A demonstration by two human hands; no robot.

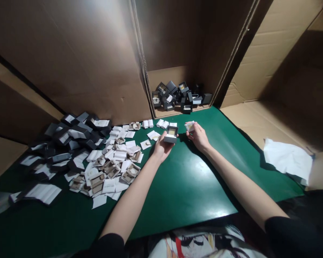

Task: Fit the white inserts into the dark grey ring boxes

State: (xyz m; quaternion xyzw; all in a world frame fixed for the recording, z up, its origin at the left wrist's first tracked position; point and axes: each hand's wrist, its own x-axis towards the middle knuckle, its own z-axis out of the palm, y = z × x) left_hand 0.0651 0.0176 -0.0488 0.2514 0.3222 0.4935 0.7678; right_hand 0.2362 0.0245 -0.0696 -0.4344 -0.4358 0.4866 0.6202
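My left hand (162,148) is closed around a small dark grey box (170,138), whose open top faces up and shows a pale, yellowish inside. To its right, my right hand (198,137) pinches a small white card insert (190,125) between thumb and fingers. A gap of green table separates the two hands. Just left of the grey box, a few white inserts (145,144) lie flat. Beyond the hands, more folded white pieces (162,124) lie on the table.
A heap of white and brown card inserts (115,156) covers the left of the green table (193,186). Farther left, black box sleeves (75,132) are piled. Small dark boxes (171,95) fill a cardboard compartment at the back. White paper (288,159) lies right, beside cardboard walls (97,64).
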